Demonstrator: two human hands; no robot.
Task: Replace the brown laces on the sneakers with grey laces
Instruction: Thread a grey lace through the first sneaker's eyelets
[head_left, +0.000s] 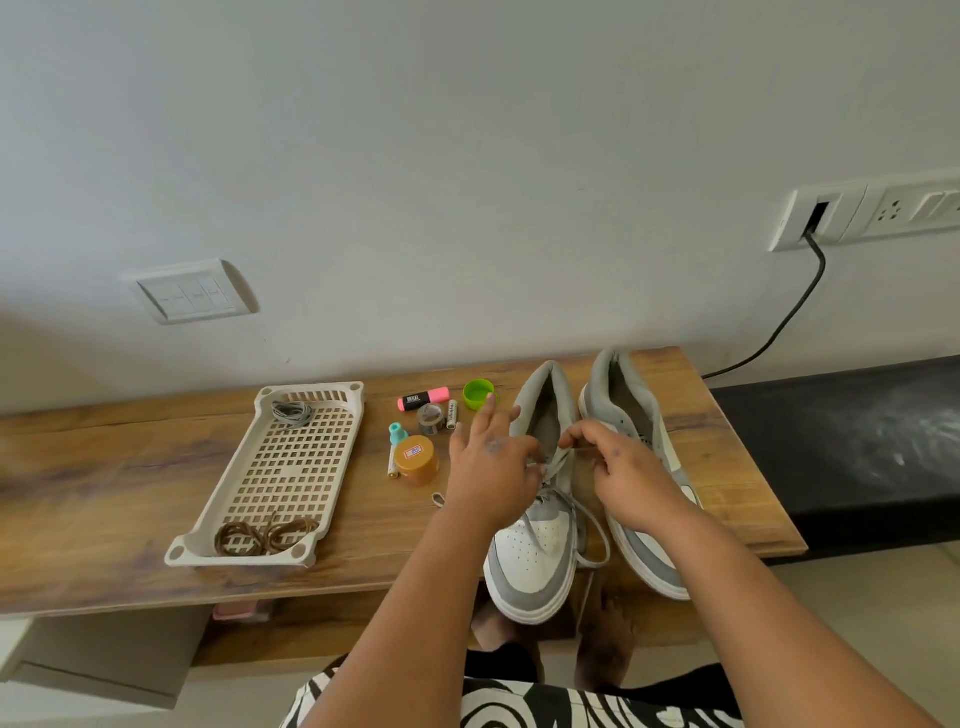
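— So, which step is this?

— Lacing, by my reading. From the head view, both hands work at the upper eyelets of the left sneaker (535, 499). The left hand (491, 462) pinches the grey lace (563, 501) with thumb and forefinger while its other fingers spread loose; the right hand (618, 467) has its fingers curled round the lace's other run, just across the tongue.

— And where does the lace sit against each grip?

— It runs from between the two hands down toward the toe, with a slack loop (592, 540) trailing just below the right grip and over the desk (104, 478) edge.

— The other shoe?

— The right sneaker (639, 467) stands touching beside the first, under the right wrist; I cannot tell whether it is laced. Well off to the left of the left grip, a tray (332, 457) holds the brown laces (265, 535) at its near end and a spare grey lace bundle (292, 413) at the far end.

— Next move?

— Likely drawing both ends snug and even, then fetching that spare bundle.
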